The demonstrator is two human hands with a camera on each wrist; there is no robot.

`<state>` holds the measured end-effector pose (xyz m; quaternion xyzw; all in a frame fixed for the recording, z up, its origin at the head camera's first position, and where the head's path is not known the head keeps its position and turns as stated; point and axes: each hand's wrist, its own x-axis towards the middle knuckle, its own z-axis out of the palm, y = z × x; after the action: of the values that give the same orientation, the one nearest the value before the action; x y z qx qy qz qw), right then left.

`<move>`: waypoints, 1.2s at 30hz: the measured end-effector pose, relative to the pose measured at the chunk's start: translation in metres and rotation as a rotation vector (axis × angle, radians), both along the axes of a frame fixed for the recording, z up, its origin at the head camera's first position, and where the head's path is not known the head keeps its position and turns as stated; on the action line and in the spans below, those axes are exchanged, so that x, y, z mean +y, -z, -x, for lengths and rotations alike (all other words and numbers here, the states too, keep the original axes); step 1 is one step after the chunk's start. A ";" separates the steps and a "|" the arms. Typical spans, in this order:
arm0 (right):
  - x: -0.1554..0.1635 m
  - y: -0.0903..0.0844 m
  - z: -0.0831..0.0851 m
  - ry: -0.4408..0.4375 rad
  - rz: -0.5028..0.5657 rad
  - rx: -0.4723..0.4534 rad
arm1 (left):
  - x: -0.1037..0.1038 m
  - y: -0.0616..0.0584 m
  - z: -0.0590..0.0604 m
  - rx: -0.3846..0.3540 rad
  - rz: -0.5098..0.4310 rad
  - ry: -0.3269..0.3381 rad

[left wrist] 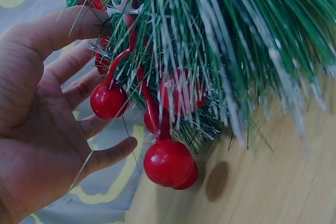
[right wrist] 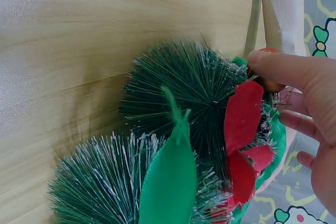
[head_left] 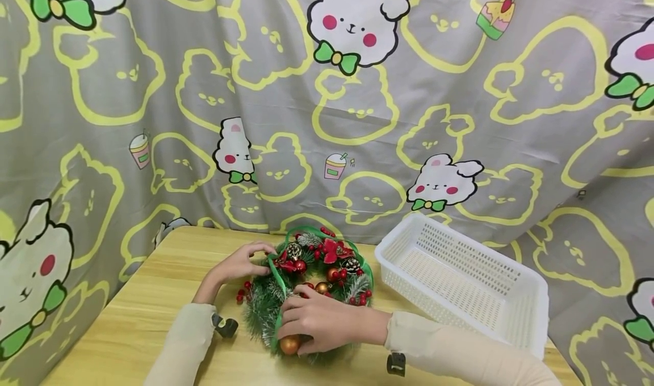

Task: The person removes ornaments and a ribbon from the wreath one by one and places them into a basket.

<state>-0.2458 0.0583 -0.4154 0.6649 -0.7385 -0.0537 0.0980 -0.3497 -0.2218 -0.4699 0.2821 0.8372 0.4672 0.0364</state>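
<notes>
A Christmas wreath (head_left: 260,309) of frosted green needles lies on the wooden table, trimmed with red berries, pine cones, red flowers and a green ribbon (head_left: 276,275). At its far left edge my left hand (head_left: 244,263) grips the rim with thumb and curved fingers; some fingertips are hidden in the needles. Red berries (left wrist: 168,162) hang beside that palm in the left wrist view. Over the near side, my right hand (head_left: 322,321) pinches a copper-coloured ornament ball (head_left: 290,344) between thumb and fingers. Red petals (right wrist: 243,114) lie close to it in the right wrist view.
A white perforated plastic basket (head_left: 460,312) stands right of the wreath, near my right forearm. Behind the wooden table (head_left: 128,323) hangs a grey curtain (head_left: 286,113) with cartoon animals. Dark straps sit on both sleeves.
</notes>
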 end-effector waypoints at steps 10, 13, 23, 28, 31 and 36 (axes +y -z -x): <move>0.009 -0.013 0.007 0.041 0.075 -0.144 | 0.000 0.002 0.002 0.007 0.010 -0.013; 0.012 -0.017 0.009 0.062 0.083 -0.194 | 0.000 0.001 0.000 0.002 0.014 -0.022; 0.023 -0.026 0.013 0.125 0.116 -0.206 | -0.001 -0.002 -0.002 -0.022 0.018 -0.051; 0.027 -0.031 0.014 0.151 0.131 -0.193 | -0.001 -0.003 -0.002 -0.014 0.018 -0.048; 0.029 -0.033 0.017 0.161 0.142 -0.191 | 0.000 -0.003 -0.003 -0.014 0.015 -0.045; 0.034 -0.035 0.024 0.185 0.167 -0.176 | -0.001 -0.002 -0.003 -0.007 0.013 -0.043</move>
<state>-0.2695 0.0918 -0.3804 0.5857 -0.8043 0.0575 0.0824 -0.3466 -0.2232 -0.4678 0.2621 0.8458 0.4636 0.0311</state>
